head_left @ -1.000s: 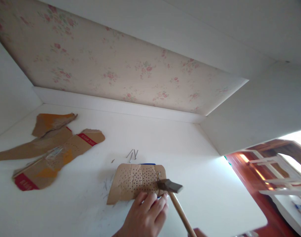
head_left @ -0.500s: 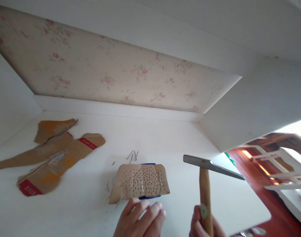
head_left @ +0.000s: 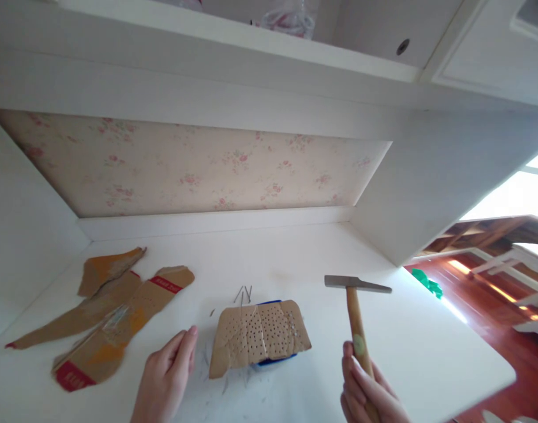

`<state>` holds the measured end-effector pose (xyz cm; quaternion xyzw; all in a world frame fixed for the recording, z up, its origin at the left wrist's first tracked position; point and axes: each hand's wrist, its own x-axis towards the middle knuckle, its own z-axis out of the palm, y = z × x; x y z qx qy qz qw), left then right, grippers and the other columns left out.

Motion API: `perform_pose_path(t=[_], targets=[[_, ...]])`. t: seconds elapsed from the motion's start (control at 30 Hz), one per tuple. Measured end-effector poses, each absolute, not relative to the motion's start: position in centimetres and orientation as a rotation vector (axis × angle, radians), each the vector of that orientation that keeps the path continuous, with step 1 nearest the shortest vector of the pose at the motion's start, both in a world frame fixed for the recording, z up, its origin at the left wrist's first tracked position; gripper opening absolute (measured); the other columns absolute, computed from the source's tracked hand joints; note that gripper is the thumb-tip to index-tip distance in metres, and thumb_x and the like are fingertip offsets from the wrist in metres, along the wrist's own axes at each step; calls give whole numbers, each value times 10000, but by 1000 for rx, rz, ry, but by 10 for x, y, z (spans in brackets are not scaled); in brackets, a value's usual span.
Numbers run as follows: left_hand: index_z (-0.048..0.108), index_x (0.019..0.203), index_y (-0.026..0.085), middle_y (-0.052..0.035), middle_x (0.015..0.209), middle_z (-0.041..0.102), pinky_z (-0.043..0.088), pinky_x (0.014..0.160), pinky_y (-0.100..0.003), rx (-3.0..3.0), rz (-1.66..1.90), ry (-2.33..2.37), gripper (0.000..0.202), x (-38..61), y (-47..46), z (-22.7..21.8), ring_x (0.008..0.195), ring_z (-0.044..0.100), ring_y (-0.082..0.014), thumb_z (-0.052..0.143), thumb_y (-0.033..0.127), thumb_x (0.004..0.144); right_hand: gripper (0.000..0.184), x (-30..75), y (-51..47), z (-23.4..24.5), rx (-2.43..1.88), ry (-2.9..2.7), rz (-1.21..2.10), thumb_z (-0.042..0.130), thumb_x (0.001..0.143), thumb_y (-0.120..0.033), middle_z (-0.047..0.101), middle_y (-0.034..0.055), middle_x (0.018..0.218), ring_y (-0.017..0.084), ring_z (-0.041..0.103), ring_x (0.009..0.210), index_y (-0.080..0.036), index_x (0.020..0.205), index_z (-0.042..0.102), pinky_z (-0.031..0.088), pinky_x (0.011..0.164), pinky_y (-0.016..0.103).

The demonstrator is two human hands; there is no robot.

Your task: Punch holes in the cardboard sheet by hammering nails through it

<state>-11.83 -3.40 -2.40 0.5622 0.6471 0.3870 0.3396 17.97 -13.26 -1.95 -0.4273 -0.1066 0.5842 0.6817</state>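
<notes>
A piece of brown cardboard (head_left: 260,336) full of small holes lies on a blue object (head_left: 271,360) on the white desk (head_left: 321,258). My right hand (head_left: 368,395) grips the wooden handle of a hammer (head_left: 356,305), held upright with its metal head raised above the desk, to the right of the cardboard. My left hand (head_left: 167,376) hovers to the left of the cardboard, fingers stretched out and holding nothing. A few loose nails (head_left: 243,292) lie just behind the cardboard.
Torn cardboard packaging (head_left: 105,311) with red printed strips lies at the left of the desk. Floral wallpaper (head_left: 198,170) backs the alcove, with white side panels and a shelf above. A red-brown floor (head_left: 484,299) and something green (head_left: 427,283) show at the right.
The hammer struck the cardboard a second ago and has since been lifted up and to the right. My left hand came off the cardboard's near edge and moved left. The view tilted up.
</notes>
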Motion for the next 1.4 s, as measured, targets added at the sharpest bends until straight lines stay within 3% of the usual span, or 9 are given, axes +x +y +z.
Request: perform_pose_path(t=[0.17, 0.3, 0.53, 0.77, 0.97, 1.1, 1.17, 1.27, 1.4], targets=[[358, 544, 235, 56, 453, 375, 349, 494, -239, 1380, 1024, 1647, 477, -121, -28, -39, 465, 404, -141, 457, 567, 871, 140, 205, -77, -21, -638, -343, 1422, 670, 873, -204, 407, -136, 574, -6, 252, 299, -217, 965, 565, 290, 269, 69], [390, 547, 228, 56, 461, 393, 336, 497, -239, 1434, 988, 1660, 495, -120, -35, -53, 470, 406, -141, 462, 600, 865, 129, 214, -32, -41, -613, -363, 1454, 652, 875, -167, 423, -133, 568, 3, 320, 309, -216, 910, 537, 322, 291, 84], [464, 544, 220, 48, 447, 410, 343, 478, -236, 1434, 917, 1613, 524, -120, -33, -66, 455, 429, -151, 450, 639, 859, 164, 211, 8, -69, -635, -402, 1538, 693, 848, -195, 431, -145, 520, 0, 275, 273, -201, 878, 532, 243, 253, 96], [529, 607, 217, 37, 498, 490, 402, 520, -219, 1526, 919, 1656, 498, -114, -29, -76, 496, 496, -152, 404, 597, 904, 152, 218, 11, -84, -694, -407, 1623, 695, 854, -233, 445, -141, 518, 3, 258, 270, -204, 906, 555, 258, 246, 104], [619, 842, 259, 10, 716, 695, 441, 602, -238, 1907, 517, 1878, 378, -126, -23, -84, 684, 684, -186, 291, 396, 972, 159, 220, 16, -92, -721, -360, 1631, 718, 827, -214, 454, -133, 526, 3, 285, 280, -198, 873, 566, 292, 247, 105], [641, 947, 235, -58, 907, 723, 507, 792, -369, 2232, 529, 1949, 361, -136, -13, -89, 878, 684, -256, 342, 436, 956, 130, 219, 17, -91, -718, -337, 1629, 695, 844, -194, 459, -125, 527, 6, 304, 284, -192, 855, 565, 306, 249, 109], [644, 1068, 198, -107, 1092, 707, 491, 897, -443, 2436, 662, 1922, 369, -138, -9, -96, 1022, 645, -292, 395, 435, 933, 119, 217, 17, -90, -707, -335, 1631, 680, 857, -182, 462, -121, 534, 7, 320, 291, -194, 852, 561, 317, 258, 108], [574, 1279, 210, -95, 1327, 621, 509, 902, -439, 2691, 666, 1817, 410, -141, -4, -108, 1170, 588, -296, 433, 287, 902, 114, 215, 19, -89, -691, -339, 1639, 668, 867, -165, 470, -117, 544, 9, 336, 300, -195, 853, 559, 327, 268, 110], [523, 1358, 225, -80, 1444, 533, 503, 946, -436, 2888, 626, 1697, 544, -143, -1, -121, 1278, 526, -299, 451, 155, 823, 99, 215, 24, -91, -686, -338, 1663, 661, 878, -161, 475, -115, 540, 13, 330, 294, -191, 861, 567, 306, 259, 117]])
